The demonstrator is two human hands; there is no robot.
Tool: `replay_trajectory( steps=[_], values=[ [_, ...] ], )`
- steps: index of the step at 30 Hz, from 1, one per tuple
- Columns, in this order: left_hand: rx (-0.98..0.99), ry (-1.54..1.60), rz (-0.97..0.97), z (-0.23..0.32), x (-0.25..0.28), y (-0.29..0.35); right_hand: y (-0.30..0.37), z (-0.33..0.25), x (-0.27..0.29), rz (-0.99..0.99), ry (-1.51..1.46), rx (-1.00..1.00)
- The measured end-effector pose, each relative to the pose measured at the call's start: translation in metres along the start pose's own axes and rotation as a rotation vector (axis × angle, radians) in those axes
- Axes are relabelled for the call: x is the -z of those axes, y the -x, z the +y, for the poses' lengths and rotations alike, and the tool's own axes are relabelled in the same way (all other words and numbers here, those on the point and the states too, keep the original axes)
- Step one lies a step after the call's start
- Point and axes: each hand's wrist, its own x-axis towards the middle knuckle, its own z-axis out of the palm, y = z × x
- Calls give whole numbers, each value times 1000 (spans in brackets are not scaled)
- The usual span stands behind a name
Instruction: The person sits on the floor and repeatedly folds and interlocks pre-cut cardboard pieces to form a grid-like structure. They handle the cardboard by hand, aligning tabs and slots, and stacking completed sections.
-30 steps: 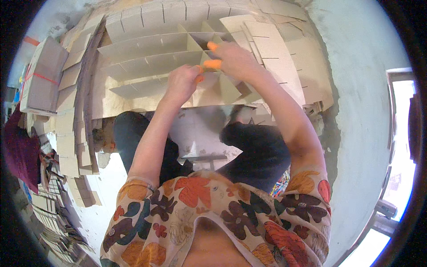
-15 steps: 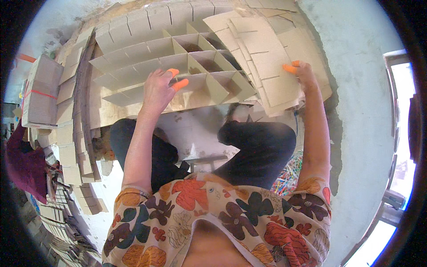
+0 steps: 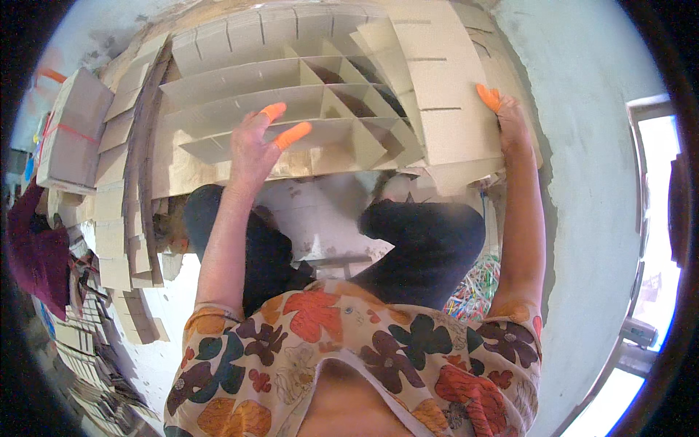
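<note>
A half-assembled cardboard divider grid (image 3: 255,108) lies in front of me, its long strips standing on edge and crossed at the right by short pieces that form square cells. My left hand (image 3: 253,149) hovers over the grid's near left part, thumb and forefinger apart in orange finger covers, with nothing between them. At the right, my right hand (image 3: 507,120) grips the right edge of a slotted cardboard strip (image 3: 440,95), an orange-covered fingertip showing on it. Its other fingers are hidden. This strip lies above other flat cardboard pieces (image 3: 378,47) beside the grid.
Stacked slotted strips (image 3: 113,171) run along the left, beside a carton (image 3: 73,138) with a red band. More cardboard pieces (image 3: 76,335) lie at the lower left, near a dark red cloth (image 3: 40,255). Colourful thin strips (image 3: 477,291) are heaped by my right knee. A wall (image 3: 590,189) bounds the right.
The slotted strip under my right hand has turned straighter and separated from the pieces beneath it. My right hand has shifted slightly. My left hand's thumb and forefinger remain apart.
</note>
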Motion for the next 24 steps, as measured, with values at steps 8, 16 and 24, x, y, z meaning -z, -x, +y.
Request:
replay_trajectory(
  steps=[8, 16, 24],
  values=[
    [502, 1062, 145, 19, 4, -2, 45, -34, -139, -228, -238, 35],
    [435, 1117, 448, -101, 107, 52, 39, -75, -132, -35, 352, 667],
    [460, 1223, 444, -145, 110, 79, 43, -84, -192, -290, 569, 751]
  ],
)
